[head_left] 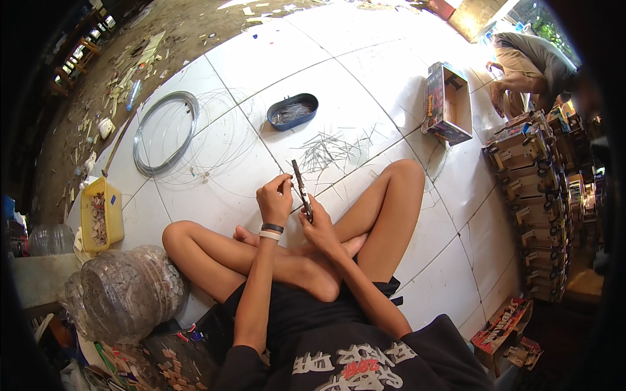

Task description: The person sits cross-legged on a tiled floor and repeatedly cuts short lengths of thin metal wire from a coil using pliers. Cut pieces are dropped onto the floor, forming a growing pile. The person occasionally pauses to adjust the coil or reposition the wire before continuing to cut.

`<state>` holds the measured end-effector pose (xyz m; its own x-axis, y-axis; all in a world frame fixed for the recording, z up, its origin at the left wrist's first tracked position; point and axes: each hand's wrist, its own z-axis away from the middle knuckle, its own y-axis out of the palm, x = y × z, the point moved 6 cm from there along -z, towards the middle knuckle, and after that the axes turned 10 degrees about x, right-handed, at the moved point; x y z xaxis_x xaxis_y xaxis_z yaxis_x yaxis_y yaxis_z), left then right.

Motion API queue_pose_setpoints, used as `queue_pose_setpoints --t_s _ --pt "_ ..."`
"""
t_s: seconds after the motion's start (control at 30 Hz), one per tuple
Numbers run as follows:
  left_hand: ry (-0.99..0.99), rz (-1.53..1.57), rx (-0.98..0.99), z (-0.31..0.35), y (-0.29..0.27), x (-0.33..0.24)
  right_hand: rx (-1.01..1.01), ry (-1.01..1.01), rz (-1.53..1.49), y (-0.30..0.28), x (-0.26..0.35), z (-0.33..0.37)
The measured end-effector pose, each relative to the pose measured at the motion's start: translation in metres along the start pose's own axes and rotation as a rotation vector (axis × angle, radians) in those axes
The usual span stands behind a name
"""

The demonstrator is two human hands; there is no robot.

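Observation:
My right hand [317,225] is wrapped round a pair of dark pliers [298,174], whose jaws point up and away from me. Just beside them, my left hand [275,201] is closed, thumb and fingers pinched together. Whatever it may hold is too small to make out. Beyond the pliers, many short cut pieces of wire [325,151] lie scattered on the white tiles. A dark blue oval tub [293,122] behind them contains more thin wire pieces. To the left lies a coil of wire [138,144], with loose loops spreading right.
A yellow bin [116,207] with scraps and a large clear plastic jug [127,293] stand at left. On the right are an open box [450,111], stacked wooden toy trucks [531,215] and a bent-over person [528,65]. Crossed legs frame my hands.

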<state>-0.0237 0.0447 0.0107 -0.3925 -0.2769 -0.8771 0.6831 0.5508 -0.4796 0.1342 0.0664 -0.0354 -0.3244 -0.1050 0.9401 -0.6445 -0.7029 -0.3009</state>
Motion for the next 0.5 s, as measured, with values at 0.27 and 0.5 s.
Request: queue_pose_setpoints --t_s 0.27,0.5 --pt "0.016 -0.002 0.003 0.006 -0.001 -0.003 0.009 0.044 -0.061 -0.002 0.005 0.0" --pt "-0.035 -0.003 0.009 0.007 -0.002 0.009 0.116 0.279 -0.024 -0.003 -0.002 -0.004"
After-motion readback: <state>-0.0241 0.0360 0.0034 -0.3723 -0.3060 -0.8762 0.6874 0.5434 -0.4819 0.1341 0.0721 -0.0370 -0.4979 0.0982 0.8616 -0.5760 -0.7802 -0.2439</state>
